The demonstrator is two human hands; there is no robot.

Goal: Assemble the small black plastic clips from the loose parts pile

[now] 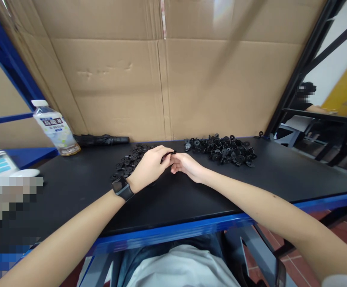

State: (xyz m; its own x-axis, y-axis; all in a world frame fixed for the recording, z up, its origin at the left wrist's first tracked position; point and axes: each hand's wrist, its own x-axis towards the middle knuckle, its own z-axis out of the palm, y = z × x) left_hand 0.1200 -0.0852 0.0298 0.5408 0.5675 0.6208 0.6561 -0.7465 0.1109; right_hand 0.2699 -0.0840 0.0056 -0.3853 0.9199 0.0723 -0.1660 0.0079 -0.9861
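Small black plastic fastener (168,155) pinched at fingertips of left hand (149,169); right hand (188,166) touching close below, hold unclear; part likely light, stiff, slippery; best taken by edge; black plastic discs (221,151) just beyond grip; second heap (128,161) left of grip.

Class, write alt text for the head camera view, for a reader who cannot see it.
Over a black bench, a left hand wearing a watch holds a small black part against the right hand's fingertips. Two piles of black parts lie nearby, before a cardboard sheet.
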